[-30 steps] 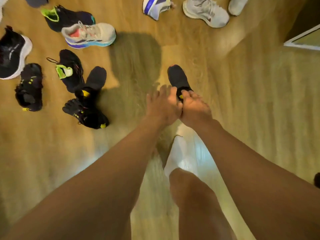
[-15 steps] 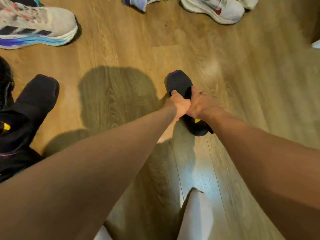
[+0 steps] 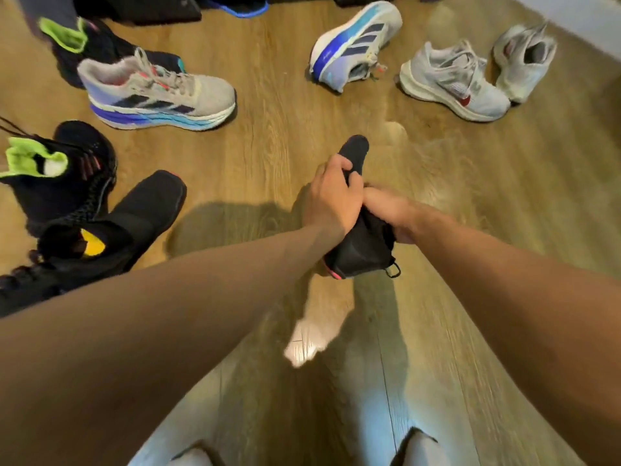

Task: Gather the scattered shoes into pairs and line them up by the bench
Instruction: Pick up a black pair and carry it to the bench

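A black slip-on shoe [image 3: 361, 245] with a pink sole edge is lifted off the wooden floor at the centre. My left hand [image 3: 331, 193] grips its upper from the left and my right hand [image 3: 386, 206] grips its collar from the right. Its match, a black shoe with a yellow insole [image 3: 134, 216], lies at the left. Scattered farther off are a grey striped sneaker [image 3: 158, 92], a blue and white striped sneaker [image 3: 356, 42] on its side, a white sneaker [image 3: 453, 82], a second white sneaker [image 3: 524, 58], and black shoes with green tongues [image 3: 57, 176].
Another black shoe with a green tongue [image 3: 87, 42] lies at the top left behind the grey sneaker. A dark object [image 3: 141, 6] sits along the top edge. A pale wall base [image 3: 578, 18] runs across the top right. My feet in white socks [image 3: 416, 449] are at the bottom.
Both hands closed on the black slip-on shoe and raised it off the floor. The view tilted up, bringing more of the scattered sneakers into sight.
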Action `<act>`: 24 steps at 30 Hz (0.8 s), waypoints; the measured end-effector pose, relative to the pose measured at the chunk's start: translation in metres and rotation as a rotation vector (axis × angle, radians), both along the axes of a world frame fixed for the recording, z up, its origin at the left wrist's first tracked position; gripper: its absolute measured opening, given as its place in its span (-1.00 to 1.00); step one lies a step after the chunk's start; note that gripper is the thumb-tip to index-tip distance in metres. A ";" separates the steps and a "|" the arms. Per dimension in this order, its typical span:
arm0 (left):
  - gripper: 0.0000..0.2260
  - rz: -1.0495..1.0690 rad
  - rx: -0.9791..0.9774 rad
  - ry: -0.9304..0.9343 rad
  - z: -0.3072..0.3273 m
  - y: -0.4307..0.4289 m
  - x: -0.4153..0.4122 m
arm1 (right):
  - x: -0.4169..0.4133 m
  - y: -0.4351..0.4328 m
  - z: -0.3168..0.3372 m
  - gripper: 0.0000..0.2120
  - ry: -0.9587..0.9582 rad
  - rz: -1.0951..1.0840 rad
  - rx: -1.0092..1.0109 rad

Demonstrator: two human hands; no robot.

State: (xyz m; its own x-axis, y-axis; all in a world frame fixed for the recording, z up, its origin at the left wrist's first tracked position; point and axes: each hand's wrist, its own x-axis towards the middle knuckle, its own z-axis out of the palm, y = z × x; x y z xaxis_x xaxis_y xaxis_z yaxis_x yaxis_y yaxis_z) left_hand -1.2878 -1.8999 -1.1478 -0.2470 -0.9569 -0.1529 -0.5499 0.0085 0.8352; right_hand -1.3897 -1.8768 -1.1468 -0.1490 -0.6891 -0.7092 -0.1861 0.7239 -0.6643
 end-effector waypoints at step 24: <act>-0.32 -0.231 0.103 -1.282 -0.029 -0.057 0.274 | 0.237 -0.081 -0.042 -0.04 0.786 0.707 0.155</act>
